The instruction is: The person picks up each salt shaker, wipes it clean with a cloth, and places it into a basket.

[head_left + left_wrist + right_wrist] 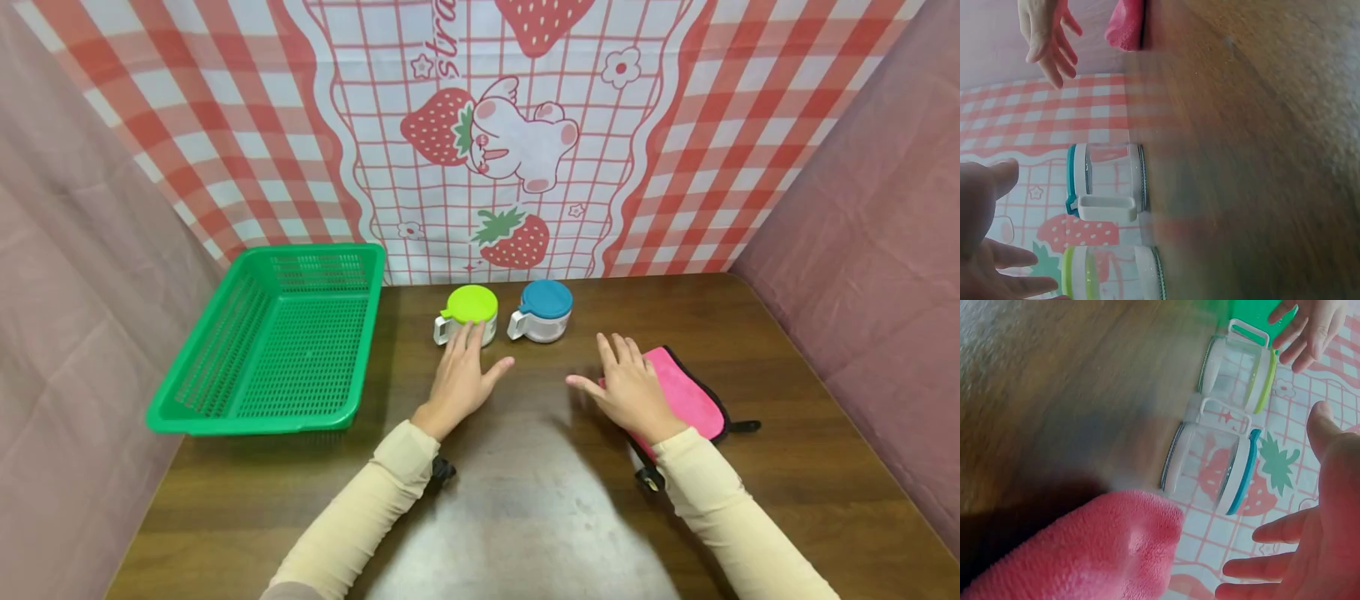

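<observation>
My left hand (460, 379) hovers with spread fingers just in front of a clear jar with a lime-green lid (472, 304) and a white handle. Its fingertips overlap the jar's front in the head view; whether they touch it I cannot tell. To the right stands a similar jar with a blue lid (547, 300), its white handle (1225, 414) plain in the right wrist view. My right hand (630, 390), fingers apart and holding nothing, is over a pink fuzzy cloth (686, 396) with black edging, hiding part of it.
A green plastic basket (367, 350) with slotted walls stands at the left of the wooden table (525, 533). Behind the jars hangs a red-and-white checked curtain (720, 158) with strawberries. A black strap tab (745, 426) sticks out from the cloth's right side.
</observation>
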The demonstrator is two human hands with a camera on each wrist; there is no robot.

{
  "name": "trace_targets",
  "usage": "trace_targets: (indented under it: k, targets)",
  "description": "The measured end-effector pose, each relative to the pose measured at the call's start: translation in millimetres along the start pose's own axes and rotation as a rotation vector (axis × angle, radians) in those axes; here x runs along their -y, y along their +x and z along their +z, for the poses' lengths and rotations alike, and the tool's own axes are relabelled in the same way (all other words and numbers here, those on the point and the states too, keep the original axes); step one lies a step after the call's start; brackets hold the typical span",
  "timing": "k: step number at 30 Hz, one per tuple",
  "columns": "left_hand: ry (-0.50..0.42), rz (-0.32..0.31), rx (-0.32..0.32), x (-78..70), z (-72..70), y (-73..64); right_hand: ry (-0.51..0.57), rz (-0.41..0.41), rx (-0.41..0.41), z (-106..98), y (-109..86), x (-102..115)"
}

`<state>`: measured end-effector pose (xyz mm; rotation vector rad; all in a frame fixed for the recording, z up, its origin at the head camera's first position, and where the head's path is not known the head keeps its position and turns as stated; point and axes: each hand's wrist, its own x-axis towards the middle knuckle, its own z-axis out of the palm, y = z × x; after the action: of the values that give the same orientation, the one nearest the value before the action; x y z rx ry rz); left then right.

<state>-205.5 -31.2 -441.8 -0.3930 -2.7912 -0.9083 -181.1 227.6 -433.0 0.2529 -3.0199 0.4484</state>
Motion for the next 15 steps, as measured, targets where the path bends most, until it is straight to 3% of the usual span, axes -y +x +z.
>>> trace_targets:
  k: [5,15]
  targets:
    - [-0.082,-0.031,-0.005,-1.4,2.5,3.5,-0.002,0.001,-0.003,-2.6,-2.7,-3.3]
    - [-0.151,-0.039,-0.005,-7.5,7.8,12.7,0.014,0.018,0.002,-5.5,-5.3,-11.7]
